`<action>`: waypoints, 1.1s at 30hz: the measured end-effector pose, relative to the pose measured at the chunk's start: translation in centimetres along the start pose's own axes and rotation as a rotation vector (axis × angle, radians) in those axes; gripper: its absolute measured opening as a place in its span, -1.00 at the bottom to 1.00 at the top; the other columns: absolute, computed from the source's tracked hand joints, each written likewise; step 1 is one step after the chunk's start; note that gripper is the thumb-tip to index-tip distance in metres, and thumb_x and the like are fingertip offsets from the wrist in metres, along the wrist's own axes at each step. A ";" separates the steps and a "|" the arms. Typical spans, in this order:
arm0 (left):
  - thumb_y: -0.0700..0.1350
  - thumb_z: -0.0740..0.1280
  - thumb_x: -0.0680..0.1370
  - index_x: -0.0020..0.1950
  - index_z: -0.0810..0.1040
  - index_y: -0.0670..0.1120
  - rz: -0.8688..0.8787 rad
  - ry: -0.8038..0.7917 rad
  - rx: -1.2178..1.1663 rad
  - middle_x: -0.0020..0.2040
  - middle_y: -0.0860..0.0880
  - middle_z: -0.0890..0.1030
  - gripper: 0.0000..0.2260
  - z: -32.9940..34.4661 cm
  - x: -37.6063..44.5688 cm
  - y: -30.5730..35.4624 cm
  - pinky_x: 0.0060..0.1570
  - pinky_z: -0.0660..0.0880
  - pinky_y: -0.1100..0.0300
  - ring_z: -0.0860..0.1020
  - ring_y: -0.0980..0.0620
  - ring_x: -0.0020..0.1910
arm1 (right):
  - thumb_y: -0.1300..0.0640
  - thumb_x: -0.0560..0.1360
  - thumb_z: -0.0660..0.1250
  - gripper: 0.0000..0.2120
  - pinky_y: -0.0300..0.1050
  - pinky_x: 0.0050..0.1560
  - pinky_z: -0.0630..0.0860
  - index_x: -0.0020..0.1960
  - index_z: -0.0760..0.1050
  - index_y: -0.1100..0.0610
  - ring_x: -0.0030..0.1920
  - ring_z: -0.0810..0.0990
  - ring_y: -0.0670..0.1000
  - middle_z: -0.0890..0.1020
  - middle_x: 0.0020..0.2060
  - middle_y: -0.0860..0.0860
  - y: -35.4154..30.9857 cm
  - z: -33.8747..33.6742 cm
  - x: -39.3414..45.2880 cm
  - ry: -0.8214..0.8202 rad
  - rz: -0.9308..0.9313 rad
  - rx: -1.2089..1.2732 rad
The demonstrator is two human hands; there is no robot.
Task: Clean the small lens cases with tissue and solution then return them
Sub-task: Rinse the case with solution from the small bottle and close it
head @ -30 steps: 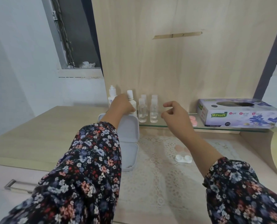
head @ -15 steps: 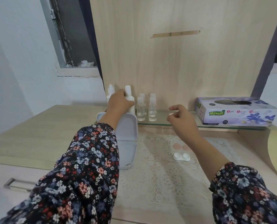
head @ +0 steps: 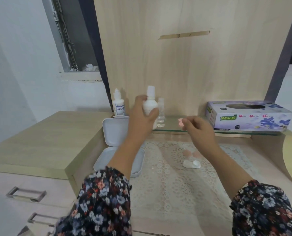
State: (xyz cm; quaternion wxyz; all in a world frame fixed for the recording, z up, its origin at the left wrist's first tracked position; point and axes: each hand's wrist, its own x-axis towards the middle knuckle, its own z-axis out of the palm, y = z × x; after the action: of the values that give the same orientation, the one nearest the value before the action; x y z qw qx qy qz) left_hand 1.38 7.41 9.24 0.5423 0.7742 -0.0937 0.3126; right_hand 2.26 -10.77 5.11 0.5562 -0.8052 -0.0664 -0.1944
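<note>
Your left hand (head: 142,116) is wrapped around the plain white plastic solution bottle (head: 150,104), thumb on one side and fingers curled behind it, holding it upright just above the near edge of the glass shelf (head: 172,129). Your right hand (head: 199,129) hangs beside it over the shelf with loosely curled fingers and nothing in its grasp; its fingertips sit close to the small pink lens case (head: 181,123) on the glass, though whether they touch it cannot be told. Behind the bottle stands a small clear bottle (head: 161,114), and further left a white bottle with a blue printed label (head: 119,106). Below your hands, the white twin-cup lens case (head: 192,164) lies on the lace mat (head: 176,184), with two pink round caps (head: 191,153) just behind it. An open pale grey hinged box (head: 115,132) rests at the mat's left edge, and the lilac floral tissue box (head: 249,115) sits on the right end of the shelf. You appear to be at the start: fetching solution, with no tissue pulled yet. Next you likely need to bring the bottle down over the mat, free your right hand for a tissue, and uncap without tipping the clear bottle behind.
</note>
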 end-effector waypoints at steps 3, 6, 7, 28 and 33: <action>-0.08 0.40 0.50 0.16 0.36 0.16 -0.130 -0.142 -0.047 -0.05 0.14 0.55 -0.67 2.0 -4.1 -2.2 -0.16 0.46 0.31 0.53 0.15 -0.15 | -0.17 0.52 0.29 -0.74 -0.17 -0.19 0.42 -0.17 0.56 0.00 -0.17 0.55 -0.03 0.61 -0.23 0.04 -0.8 -0.1 -0.3 -0.041 -0.034 -0.003; -0.10 0.41 0.51 0.15 0.38 0.23 -0.190 -0.227 -0.079 -0.06 0.25 0.56 -0.65 3.7 -7.6 -3.9 -0.18 0.42 0.43 0.54 0.29 -0.14 | -0.27 0.44 0.34 -0.60 -0.22 -0.28 0.35 -0.17 0.52 0.09 -0.31 0.46 -0.09 0.51 -0.32 -0.05 -1.2 0.0 -0.7 -0.132 0.038 -0.138; -0.09 0.41 0.51 0.16 0.37 0.26 -0.207 -0.245 -0.080 -0.05 0.25 0.57 -0.64 4.0 -8.4 -4.2 -0.18 0.42 0.43 0.54 0.32 -0.13 | -0.28 0.41 0.36 -0.58 -0.22 -0.31 0.33 -0.20 0.49 0.10 -0.35 0.43 -0.10 0.48 -0.36 -0.07 -1.1 0.1 -0.7 -0.157 0.056 -0.188; -0.09 0.53 0.37 0.16 0.51 0.15 -0.229 -0.127 0.068 0.00 0.26 0.47 -0.58 4.7 -10.0 -7.1 0.07 0.37 0.25 0.42 0.15 0.10 | -0.15 0.56 0.24 -0.71 -0.17 -0.20 0.46 0.06 0.58 0.03 -0.17 0.56 -0.03 0.60 -0.06 -0.03 0.1 -1.1 -1.0 -0.355 0.211 -0.019; -0.08 0.52 0.37 0.08 0.47 0.25 -0.212 -0.148 0.068 -0.02 0.25 0.49 -0.60 4.6 -10.1 -6.9 -0.02 0.33 0.37 0.41 0.25 0.04 | 0.19 0.50 0.39 -0.83 -0.24 -0.28 0.52 0.09 0.53 0.11 -0.24 0.60 -0.04 0.62 -0.13 0.08 1.1 -1.0 -0.6 -0.363 0.168 -0.028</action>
State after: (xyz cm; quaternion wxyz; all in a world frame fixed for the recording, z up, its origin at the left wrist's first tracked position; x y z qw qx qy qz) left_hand -1.46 4.08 -3.02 0.5373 0.8187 -0.0402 0.1985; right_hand 1.85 -12.04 4.24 0.5379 -0.8375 -0.0956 0.0001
